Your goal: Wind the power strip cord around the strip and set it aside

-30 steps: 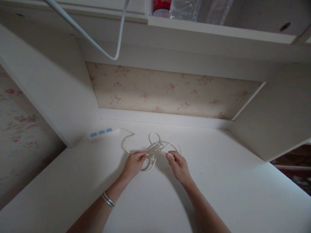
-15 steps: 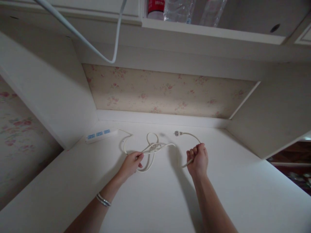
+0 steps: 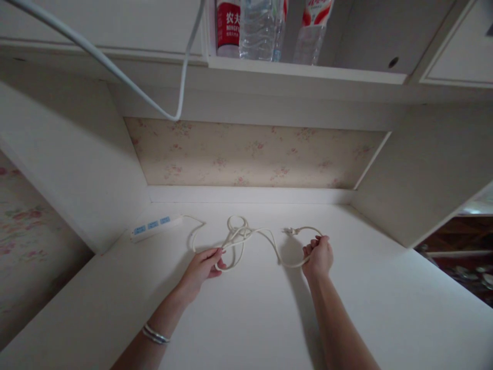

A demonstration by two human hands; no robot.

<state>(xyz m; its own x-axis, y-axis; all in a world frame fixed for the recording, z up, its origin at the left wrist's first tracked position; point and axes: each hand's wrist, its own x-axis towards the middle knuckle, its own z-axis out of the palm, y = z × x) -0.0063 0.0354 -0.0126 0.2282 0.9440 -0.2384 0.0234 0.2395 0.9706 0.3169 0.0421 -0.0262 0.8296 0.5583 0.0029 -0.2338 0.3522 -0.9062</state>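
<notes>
A cream power cord [image 3: 290, 265] runs in tangled loops between my two hands. My left hand [image 3: 203, 267] pinches the cord between thumb and fingers at the left side of the loops. My right hand [image 3: 318, 255] is closed in a fist around the cord near its plug end. From that fist a short curve of cord leads to the plug [image 3: 291, 231], which points left. The cord's other end joins a white power strip [image 3: 154, 228] with blue socket faces, lying at the back left of the white tabletop [image 3: 246, 318].
Above, a shelf [image 3: 308, 71] holds several plastic bottles [image 3: 257, 31]. A bent white rod or cable [image 3: 115, 69] hangs down at the upper left. White side panels [image 3: 73, 154] flank the tabletop, and floral wallpaper [image 3: 250, 154] covers the back.
The view has tilted up, showing more of the bottles. The cord between the loops and my right hand now hangs in a wider curve. Both hands keep their hold.
</notes>
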